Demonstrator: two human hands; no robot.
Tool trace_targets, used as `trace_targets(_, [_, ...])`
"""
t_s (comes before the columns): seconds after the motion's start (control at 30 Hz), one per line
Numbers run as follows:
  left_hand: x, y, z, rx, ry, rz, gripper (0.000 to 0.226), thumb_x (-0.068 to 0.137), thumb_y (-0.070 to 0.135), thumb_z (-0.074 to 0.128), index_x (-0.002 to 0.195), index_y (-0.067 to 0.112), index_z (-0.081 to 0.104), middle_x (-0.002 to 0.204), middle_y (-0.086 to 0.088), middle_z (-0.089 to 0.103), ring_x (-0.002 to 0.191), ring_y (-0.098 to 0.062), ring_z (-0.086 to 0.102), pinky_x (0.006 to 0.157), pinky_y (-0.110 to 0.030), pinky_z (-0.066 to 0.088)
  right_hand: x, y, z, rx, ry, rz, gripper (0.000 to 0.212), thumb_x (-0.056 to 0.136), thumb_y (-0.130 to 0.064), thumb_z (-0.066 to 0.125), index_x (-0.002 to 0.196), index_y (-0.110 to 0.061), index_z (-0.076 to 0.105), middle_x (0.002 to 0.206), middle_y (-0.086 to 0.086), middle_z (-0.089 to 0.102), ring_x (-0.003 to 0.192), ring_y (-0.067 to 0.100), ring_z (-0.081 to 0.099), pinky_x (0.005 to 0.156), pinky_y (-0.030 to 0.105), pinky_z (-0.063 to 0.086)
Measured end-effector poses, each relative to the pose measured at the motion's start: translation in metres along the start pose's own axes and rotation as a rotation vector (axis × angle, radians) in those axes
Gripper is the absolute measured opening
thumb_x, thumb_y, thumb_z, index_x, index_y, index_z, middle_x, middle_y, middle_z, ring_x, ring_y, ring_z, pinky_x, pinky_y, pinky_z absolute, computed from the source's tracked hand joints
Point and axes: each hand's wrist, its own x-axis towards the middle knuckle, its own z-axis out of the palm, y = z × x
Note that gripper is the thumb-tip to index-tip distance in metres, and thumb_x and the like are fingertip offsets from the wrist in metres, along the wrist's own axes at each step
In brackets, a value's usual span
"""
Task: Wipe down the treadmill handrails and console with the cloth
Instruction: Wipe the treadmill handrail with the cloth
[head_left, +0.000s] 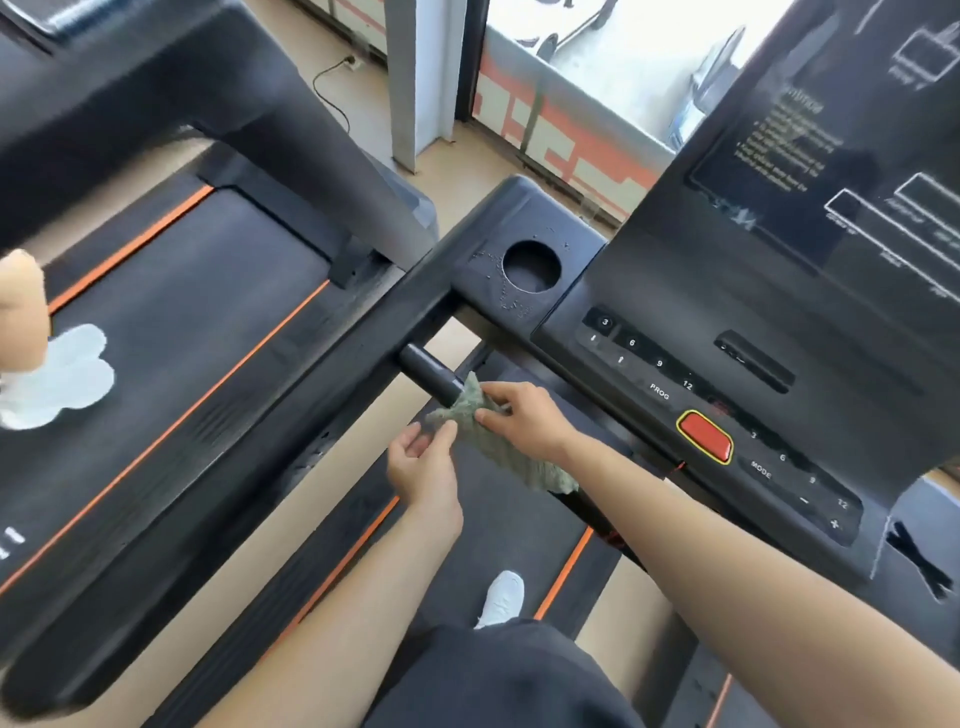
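A grey-green cloth (498, 441) is draped over the end of a short black inner handlebar (428, 371) below the console. My right hand (524, 415) pinches the cloth against the bar. My left hand (423, 462) pinches the cloth's lower left corner. The long black left handrail (223, 499) runs diagonally to the lower left. The console (727, 332) with number buttons, a red stop button (704, 435) and a dark screen lies to the right. Water droplets sit around the round cup holder (531, 266).
A second treadmill (171, 291) stands to the left with orange stripes on its deck; another person's leg and white shoe (57, 374) are on it. My white shoe (501, 597) stands on the belt below. A window and a power cord lie beyond.
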Motion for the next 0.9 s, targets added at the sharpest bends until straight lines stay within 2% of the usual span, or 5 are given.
trace_targets(0.17, [-0.001,0.008,0.001,0.022,-0.074,-0.209,0.014,0.093,0.021,0.074,0.106,0.015,0.073,0.106,-0.003,0.075,0.099,-0.017,0.071,0.073,-0.027,0.056,0.032,-0.018,0.007,0.003,0.024,0.032,0.025,0.086,-0.044,0.061,0.097,-0.023,0.069,0.085,-0.003,0.072,0.087,0.019,0.066,0.083,0.039,0.054])
trace_targets(0.4, [0.025,0.037,0.029,-0.09,-0.051,-0.144,0.016,0.099,0.022,0.065,0.107,0.015,0.077,0.106,-0.007,0.078,0.097,-0.021,0.076,0.089,-0.038,0.061,0.068,-0.031,-0.002,0.062,-0.042,0.022,0.025,0.088,-0.036,0.071,0.072,-0.016,0.066,0.066,-0.006,0.059,0.063,0.008,0.051,0.067,0.036,0.049])
trace_targets(0.5, [0.032,0.04,0.035,-0.138,-0.013,-0.106,0.014,0.096,0.02,0.067,0.101,0.015,0.079,0.101,-0.005,0.079,0.097,-0.024,0.076,0.094,-0.044,0.059,0.082,-0.031,0.001,0.084,-0.028,-0.002,0.034,0.085,-0.037,0.068,0.08,-0.003,0.066,0.068,0.0,0.055,0.066,0.01,0.047,0.066,0.04,0.049])
trace_targets(0.67, [0.036,0.047,0.043,-0.263,0.041,-0.087,0.009,0.093,0.022,0.072,0.096,0.017,0.079,0.1,-0.007,0.079,0.097,-0.029,0.076,0.089,-0.048,0.061,0.097,-0.045,0.004,0.069,0.027,-0.011,0.027,0.087,-0.034,0.073,0.106,-0.015,0.077,0.096,-0.002,0.075,0.09,0.011,0.065,0.084,0.031,0.051])
trace_targets(0.9, [0.037,0.054,0.053,-0.281,0.085,-0.16,0.025,0.084,0.036,0.082,0.099,0.017,0.075,0.097,-0.005,0.079,0.089,-0.029,0.076,0.079,-0.047,0.062,0.09,-0.055,0.012,0.083,0.203,-0.017,0.016,0.086,-0.037,0.075,0.093,-0.024,0.08,0.086,-0.005,0.073,0.087,0.014,0.065,0.079,0.031,0.05])
